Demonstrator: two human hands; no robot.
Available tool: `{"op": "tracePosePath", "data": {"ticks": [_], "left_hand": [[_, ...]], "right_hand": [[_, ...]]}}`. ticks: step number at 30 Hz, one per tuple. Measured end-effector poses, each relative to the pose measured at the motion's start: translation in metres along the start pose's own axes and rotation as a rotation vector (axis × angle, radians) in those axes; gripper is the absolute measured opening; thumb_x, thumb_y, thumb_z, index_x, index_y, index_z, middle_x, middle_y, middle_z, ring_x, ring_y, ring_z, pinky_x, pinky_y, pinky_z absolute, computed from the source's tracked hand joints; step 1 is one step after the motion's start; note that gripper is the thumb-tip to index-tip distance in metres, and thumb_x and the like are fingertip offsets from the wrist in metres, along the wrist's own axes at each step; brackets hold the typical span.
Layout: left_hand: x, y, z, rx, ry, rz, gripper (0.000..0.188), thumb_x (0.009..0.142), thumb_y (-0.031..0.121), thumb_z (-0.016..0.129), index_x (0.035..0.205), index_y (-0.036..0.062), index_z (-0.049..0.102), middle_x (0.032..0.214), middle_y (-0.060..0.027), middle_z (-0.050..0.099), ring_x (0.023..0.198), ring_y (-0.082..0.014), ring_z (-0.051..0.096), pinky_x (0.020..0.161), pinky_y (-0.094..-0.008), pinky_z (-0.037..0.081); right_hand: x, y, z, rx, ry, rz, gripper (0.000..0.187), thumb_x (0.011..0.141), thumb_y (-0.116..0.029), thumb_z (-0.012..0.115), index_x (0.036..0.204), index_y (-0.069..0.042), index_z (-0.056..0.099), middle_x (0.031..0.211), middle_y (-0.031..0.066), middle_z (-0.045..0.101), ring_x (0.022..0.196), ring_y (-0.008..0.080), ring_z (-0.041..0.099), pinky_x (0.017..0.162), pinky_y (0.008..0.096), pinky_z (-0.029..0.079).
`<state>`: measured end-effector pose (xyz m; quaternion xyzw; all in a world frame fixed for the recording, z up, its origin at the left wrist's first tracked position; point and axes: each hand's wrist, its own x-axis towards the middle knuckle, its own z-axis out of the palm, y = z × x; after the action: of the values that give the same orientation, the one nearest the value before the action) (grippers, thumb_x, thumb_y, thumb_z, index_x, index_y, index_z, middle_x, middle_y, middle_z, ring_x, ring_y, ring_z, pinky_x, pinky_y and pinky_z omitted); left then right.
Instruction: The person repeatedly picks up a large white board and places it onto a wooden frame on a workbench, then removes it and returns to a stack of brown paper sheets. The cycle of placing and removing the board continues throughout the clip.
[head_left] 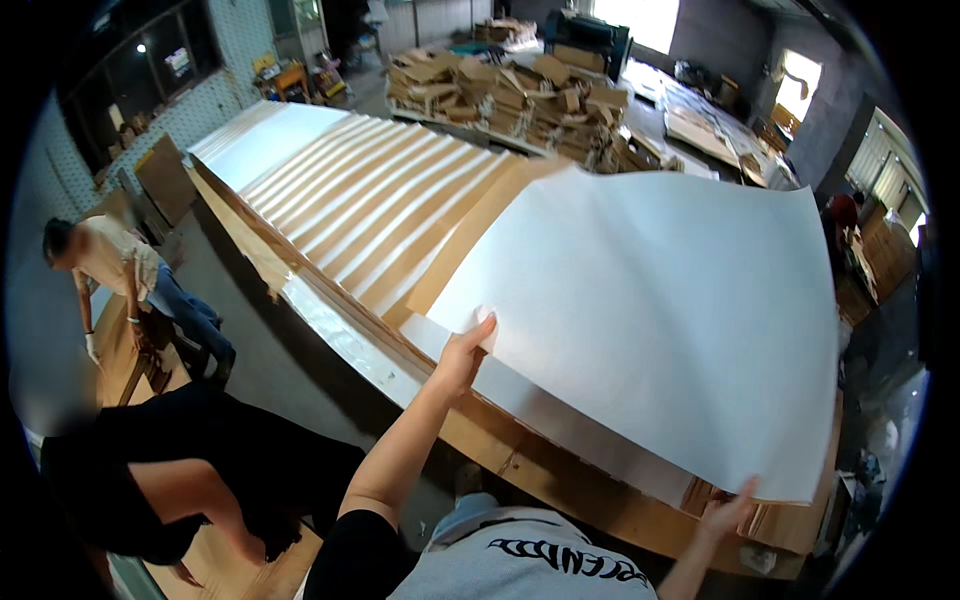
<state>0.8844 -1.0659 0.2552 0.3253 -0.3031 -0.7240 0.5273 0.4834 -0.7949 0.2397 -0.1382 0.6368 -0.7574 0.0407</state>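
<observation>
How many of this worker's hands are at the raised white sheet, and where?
2: the left hand pinches the white sheet near its left corner; the right hand is at the near edge, toward the right corner. Parts of both may be hidden.

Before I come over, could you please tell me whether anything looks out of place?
The cardboard pile at the back looks askew: its pieces lie at many angles, unlike the evenly fanned sheets in front.

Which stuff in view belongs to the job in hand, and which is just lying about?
Seems part of the job:
- large thin white sheet, gripped by left hand and right hand
- row of overlapping brown-and-white sheets beside it

Apparently just lying about:
- heap of flat brown cardboard pieces at the back
- flat brown rectangular board leaning at the left wall
</observation>
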Motion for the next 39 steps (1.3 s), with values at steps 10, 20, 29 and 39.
{"op": "tracePosePath", "data": {"ticks": [10,20,29,39], "left_hand": [[0.039,-0.120,-0.117,0.212,0.252,-0.250,0.041,0.078,0.024,0.058,0.100,-0.0095,0.053,0.099,-0.0110,0.056,0.090,-0.0165,0.051,0.081,-0.0280,0.037],[0.041,-0.123,-0.113,0.171,0.280,-0.296,0.042,0.076,0.019,0.060,0.106,-0.0088,0.050,0.107,-0.0108,0.052,0.097,-0.0173,0.048,0.085,-0.0264,0.035],[0.037,-0.120,-0.120,-0.110,0.513,-0.165,0.047,0.078,0.019,0.058,0.115,-0.0010,0.038,0.113,-0.0086,0.045,0.104,-0.0202,0.043,0.088,-0.0313,0.035],[0.048,-0.113,-0.122,-0.292,0.555,-0.169,0.036,0.078,0.019,0.057,0.104,-0.0028,0.043,0.100,-0.0099,0.050,0.093,-0.0201,0.050,0.079,-0.0336,0.042]], "right_hand": [[-0.065,0.113,0.007,-0.010,-0.029,0.609,0.046,0.081,-0.041,0.052,0.112,-0.008,0.041,0.098,0.0065,0.050,0.081,0.0178,0.051,0.055,0.0291,0.044],[-0.066,0.139,0.006,0.016,-0.019,0.573,0.047,0.083,-0.036,0.052,0.114,-0.004,0.040,0.112,0.0069,0.047,0.099,0.0196,0.049,0.075,0.0328,0.045],[-0.069,0.133,0.006,-0.068,0.083,0.584,0.045,0.083,-0.036,0.052,0.110,-0.002,0.041,0.104,0.0088,0.051,0.093,0.0195,0.052,0.073,0.0322,0.046],[-0.065,0.128,0.003,-0.234,0.023,0.445,0.044,0.085,-0.035,0.049,0.114,-0.003,0.039,0.104,0.0107,0.050,0.089,0.0200,0.053,0.069,0.0304,0.048]]}}
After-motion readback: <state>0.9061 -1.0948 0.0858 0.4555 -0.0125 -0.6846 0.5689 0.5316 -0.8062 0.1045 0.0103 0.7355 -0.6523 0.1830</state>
